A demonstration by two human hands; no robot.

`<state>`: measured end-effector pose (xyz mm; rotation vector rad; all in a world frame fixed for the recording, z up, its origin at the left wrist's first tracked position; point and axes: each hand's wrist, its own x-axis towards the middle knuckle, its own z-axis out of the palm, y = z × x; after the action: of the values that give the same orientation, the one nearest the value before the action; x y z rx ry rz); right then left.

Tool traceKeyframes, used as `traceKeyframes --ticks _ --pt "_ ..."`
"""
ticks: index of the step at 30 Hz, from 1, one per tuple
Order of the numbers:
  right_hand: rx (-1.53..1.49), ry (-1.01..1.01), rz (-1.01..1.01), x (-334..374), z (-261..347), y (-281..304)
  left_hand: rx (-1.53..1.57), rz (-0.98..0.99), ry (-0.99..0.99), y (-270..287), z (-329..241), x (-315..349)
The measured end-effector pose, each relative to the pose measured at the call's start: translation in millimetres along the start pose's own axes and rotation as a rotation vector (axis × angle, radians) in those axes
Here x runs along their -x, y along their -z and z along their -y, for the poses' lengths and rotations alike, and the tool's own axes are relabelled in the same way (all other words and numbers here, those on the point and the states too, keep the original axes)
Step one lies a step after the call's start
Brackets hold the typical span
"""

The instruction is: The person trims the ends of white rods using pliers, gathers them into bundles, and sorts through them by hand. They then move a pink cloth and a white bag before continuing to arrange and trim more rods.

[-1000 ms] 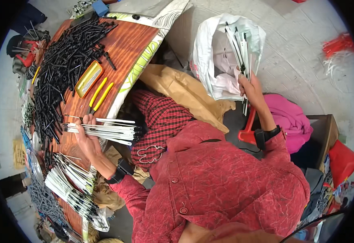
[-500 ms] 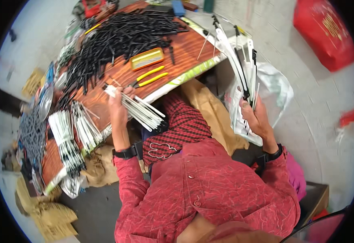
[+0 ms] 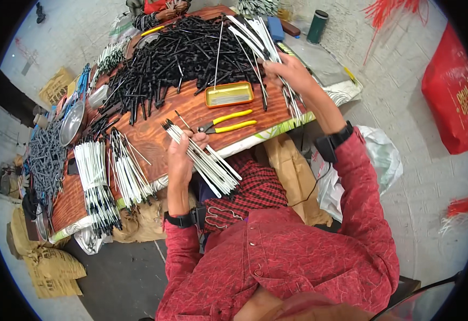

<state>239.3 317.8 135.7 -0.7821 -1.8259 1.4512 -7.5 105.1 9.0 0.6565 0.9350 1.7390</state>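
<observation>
My left hand (image 3: 179, 152) is closed around a bundle of thin white sticks (image 3: 213, 170) with black ends, held slanting over the table's near edge. Further right and farther off, my right hand (image 3: 293, 75) grips a second bunch of white sticks (image 3: 254, 38), which fans out above the table. Its fingers are partly hidden behind the sticks. Yellow-handled pliers (image 3: 235, 121) lie just right of my left hand. Beyond them is a small orange-and-yellow box (image 3: 208, 97) with thin needle-like pieces inside.
A large heap of black plastic pieces (image 3: 156, 64) covers the table's far side. Two bundles of white sticks (image 3: 92, 168) lie at left, beside grey parts (image 3: 46, 155) and a metal bowl (image 3: 73, 124). Another person's hand (image 3: 178, 8) shows at the far edge. A red bag (image 3: 451, 96) is at right.
My right hand has swung from beyond the table's right edge up and leftward over the tabletop, carrying its sticks. My left hand still holds its bundle. The whole view has shifted slightly.
</observation>
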Motion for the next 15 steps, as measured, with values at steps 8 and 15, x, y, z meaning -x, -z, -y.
traceKeyframes --ticks 8,15 --pt "0.605 -0.093 0.108 -115.9 -70.1 28.7 0.0 -0.014 0.049 2.0 0.4 4.7" --pt "1.081 0.336 -0.155 -99.8 -100.9 27.9 0.019 -0.008 0.058 0.9 -1.8 4.4"
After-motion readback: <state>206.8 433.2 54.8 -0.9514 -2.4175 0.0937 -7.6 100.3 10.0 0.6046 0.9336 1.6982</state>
